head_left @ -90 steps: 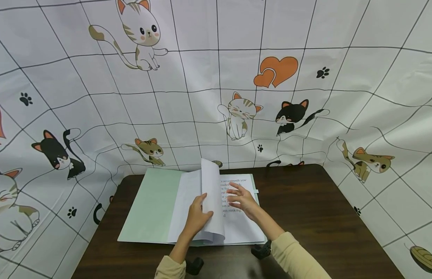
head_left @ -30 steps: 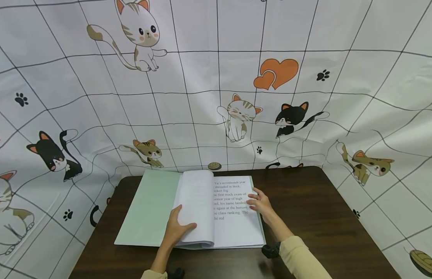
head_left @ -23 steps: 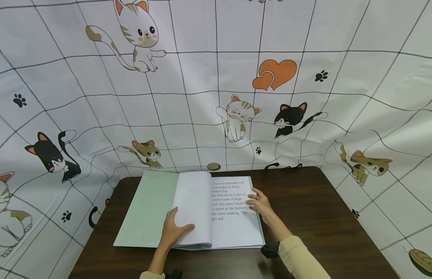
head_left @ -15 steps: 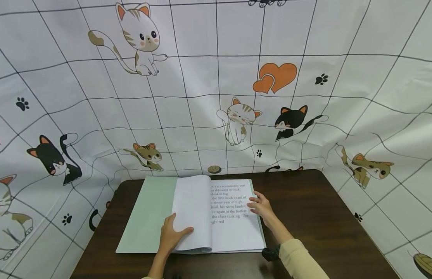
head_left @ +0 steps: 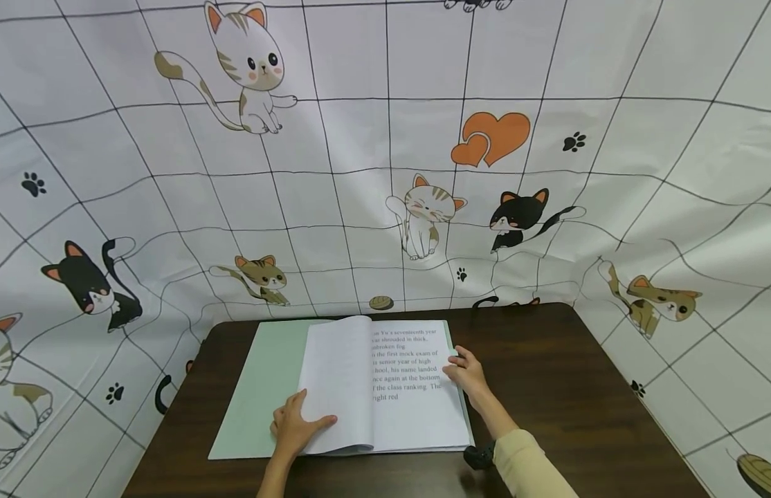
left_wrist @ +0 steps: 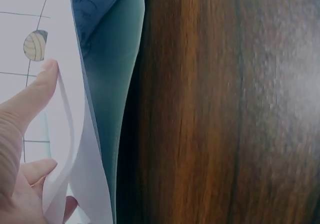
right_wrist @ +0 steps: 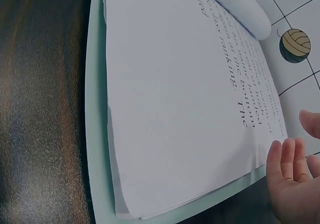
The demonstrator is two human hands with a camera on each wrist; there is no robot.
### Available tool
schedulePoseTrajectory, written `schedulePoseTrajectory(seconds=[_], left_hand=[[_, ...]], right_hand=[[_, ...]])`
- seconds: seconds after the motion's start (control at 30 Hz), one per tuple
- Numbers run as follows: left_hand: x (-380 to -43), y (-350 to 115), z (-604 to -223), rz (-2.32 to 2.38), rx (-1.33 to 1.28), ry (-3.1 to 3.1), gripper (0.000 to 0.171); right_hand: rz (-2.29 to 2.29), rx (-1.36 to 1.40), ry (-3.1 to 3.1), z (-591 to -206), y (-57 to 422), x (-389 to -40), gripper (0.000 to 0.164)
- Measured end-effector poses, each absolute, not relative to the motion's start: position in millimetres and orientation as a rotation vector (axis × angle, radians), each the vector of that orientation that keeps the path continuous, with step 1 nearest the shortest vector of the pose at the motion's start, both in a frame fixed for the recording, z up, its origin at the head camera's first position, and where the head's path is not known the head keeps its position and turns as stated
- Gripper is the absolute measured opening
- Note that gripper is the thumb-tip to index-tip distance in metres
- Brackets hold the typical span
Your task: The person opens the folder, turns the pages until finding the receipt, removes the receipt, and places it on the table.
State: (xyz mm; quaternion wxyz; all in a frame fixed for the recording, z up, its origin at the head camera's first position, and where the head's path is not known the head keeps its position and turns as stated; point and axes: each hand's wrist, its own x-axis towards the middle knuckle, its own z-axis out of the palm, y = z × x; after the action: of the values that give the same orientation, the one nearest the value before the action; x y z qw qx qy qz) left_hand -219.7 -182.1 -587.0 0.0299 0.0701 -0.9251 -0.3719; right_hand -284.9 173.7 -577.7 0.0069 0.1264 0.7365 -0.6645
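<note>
The left page (head_left: 338,387) of the book (head_left: 416,425), spread on the dark table (head_left: 541,387), is pinched by the left hand (head_left: 293,426), apparently against springing back, while the right hand (head_left: 470,375), fingers relaxed, is held at the opposite edge.

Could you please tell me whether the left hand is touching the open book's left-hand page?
Touching. The left wrist view shows the left hand with its thumb tip resting directly against the left-hand page, no gap visible between them.
</note>
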Motion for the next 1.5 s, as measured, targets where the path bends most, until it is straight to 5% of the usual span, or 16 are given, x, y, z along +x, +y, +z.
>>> schedulePoseTrajectory(seconds=[1.5], left_hand=[[-216.1, -215.2, -608.3, -1.147, 0.174, -2.836, 0.097]], right_hand=[[-1.930, 0.348, 2.443, -572.2, 184.3, -304.8, 0.066]])
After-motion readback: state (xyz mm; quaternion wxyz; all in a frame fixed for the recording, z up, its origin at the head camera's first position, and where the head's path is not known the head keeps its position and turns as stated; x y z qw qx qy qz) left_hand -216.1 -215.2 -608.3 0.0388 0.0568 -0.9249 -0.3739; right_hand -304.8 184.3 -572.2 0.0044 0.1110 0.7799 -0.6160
